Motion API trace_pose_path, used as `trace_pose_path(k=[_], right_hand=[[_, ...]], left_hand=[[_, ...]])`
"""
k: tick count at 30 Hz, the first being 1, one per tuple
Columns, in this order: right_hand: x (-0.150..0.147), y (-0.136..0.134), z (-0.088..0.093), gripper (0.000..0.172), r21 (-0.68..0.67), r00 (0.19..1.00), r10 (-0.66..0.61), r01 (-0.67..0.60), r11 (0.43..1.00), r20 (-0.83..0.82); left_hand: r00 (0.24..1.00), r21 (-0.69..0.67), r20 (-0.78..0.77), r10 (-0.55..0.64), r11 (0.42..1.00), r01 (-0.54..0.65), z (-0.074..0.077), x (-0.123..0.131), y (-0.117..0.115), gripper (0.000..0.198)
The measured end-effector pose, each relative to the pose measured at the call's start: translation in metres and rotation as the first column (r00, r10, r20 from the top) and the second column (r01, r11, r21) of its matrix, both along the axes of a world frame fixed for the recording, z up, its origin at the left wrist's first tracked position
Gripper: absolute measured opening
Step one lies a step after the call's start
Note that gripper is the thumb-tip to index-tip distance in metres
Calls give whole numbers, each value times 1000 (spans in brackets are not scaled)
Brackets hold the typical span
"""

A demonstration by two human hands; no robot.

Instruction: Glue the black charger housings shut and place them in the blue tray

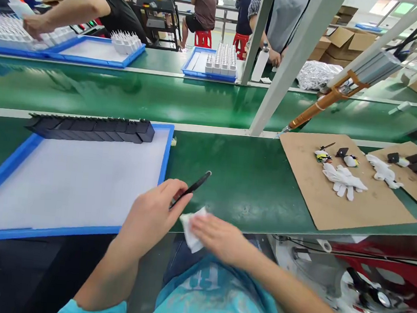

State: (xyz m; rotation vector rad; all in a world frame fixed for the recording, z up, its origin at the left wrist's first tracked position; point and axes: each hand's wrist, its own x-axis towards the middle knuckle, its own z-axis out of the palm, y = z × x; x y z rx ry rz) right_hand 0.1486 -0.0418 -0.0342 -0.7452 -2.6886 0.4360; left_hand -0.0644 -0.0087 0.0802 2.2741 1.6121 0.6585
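Observation:
My left hand (155, 210) is closed around a slim black piece (199, 181) with a small pale ring at its far end; its exact kind is unclear. A white wipe (193, 231) lies under the fingers of my right hand (219, 236), which are pressed together on it, slightly blurred. Both hands are close together at the front edge of the green bench (236, 179). To the left of them sits a blue-rimmed tray (166, 152) with a white bottom. Along its back edge stands a row of black box-shaped parts (96, 128).
On the right, a cardboard sheet (301, 185) bears white gloves (344, 180) and small wired parts (322, 155). A glue-tipped brown dispenser (314, 107) hangs above it by a slanted white post (287, 65). Behind runs a green conveyor (126, 94); co-workers and trays of white parts (223, 62) are beyond.

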Motion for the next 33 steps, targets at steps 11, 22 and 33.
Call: trace_pose_path(k=[11, 22, 33], right_hand=[[-31, 46, 34, 37, -143, 974, -159, 137, 980, -158], [-111, 188, 62, 38, -28, 897, -440, 439, 898, -38], [-105, 227, 9, 33, -439, 861, -487, 383, 813, -150]], left_hand=[[959, -218, -20, 282, 935, -280, -20, -93, -33, 27], [993, -183, -47, 113, 976, -119, -49, -29, -4, 17], [915, -109, -403, 4, 993, -52, -63, -2, 39, 17]])
